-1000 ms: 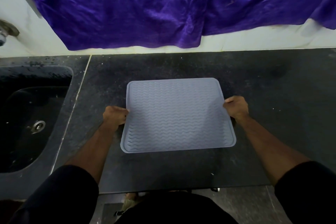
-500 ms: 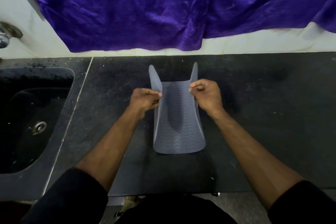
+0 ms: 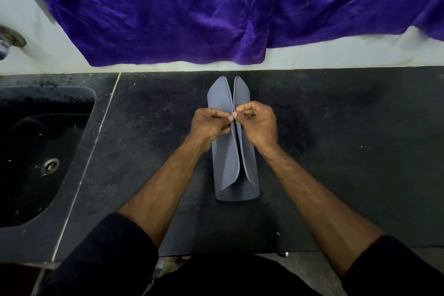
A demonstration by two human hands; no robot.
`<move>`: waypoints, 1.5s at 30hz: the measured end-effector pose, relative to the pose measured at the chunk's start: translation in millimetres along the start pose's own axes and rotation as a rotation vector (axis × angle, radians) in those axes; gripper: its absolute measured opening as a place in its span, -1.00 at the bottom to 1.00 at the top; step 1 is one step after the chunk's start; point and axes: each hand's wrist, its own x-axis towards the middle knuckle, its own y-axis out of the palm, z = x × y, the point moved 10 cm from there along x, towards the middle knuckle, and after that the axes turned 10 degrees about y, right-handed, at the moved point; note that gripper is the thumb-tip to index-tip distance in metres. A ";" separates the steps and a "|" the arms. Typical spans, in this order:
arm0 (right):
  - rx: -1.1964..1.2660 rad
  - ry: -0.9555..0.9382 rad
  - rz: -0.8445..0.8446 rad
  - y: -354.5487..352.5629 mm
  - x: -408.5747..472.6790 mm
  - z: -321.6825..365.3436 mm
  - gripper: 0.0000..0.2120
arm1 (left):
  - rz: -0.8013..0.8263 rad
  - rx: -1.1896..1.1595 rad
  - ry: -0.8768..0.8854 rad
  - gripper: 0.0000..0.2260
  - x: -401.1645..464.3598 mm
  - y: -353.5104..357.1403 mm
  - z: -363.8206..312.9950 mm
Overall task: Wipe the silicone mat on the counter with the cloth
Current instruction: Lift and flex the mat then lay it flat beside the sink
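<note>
Two side edges of the grey silicone mat [image 3: 224, 151] are pinched together above its middle, one by the left hand [image 3: 211, 124], one by the right hand [image 3: 257, 124], both closed on the mat. From the head view, the mat is folded into a narrow trough resting on the dark desk [image 3: 336, 151], its long axis running from 6 to 12 o'clock, far end pointing toward the purple cloth [image 3: 216, 7]. A black sink [image 3: 36, 151] is seen at 9 o'clock.

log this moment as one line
left hand: pinching mat edge | right hand: pinching other edge | silicone mat: folded, edges together, on counter | wiping: not begun
</note>
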 end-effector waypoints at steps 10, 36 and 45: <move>0.011 0.016 -0.005 -1.2 -1.3 -3.3 -0.90 | 0.041 0.018 0.019 -0.93 -0.2 5.3 -4.2; -0.224 -0.219 0.173 48.7 2.7 98.4 -0.83 | -0.035 0.568 0.556 -0.76 6.1 -124.4 -110.0; -0.348 -0.371 0.374 151.4 -3.2 168.9 -0.80 | 0.096 1.269 0.697 -0.57 18.3 -241.0 -149.7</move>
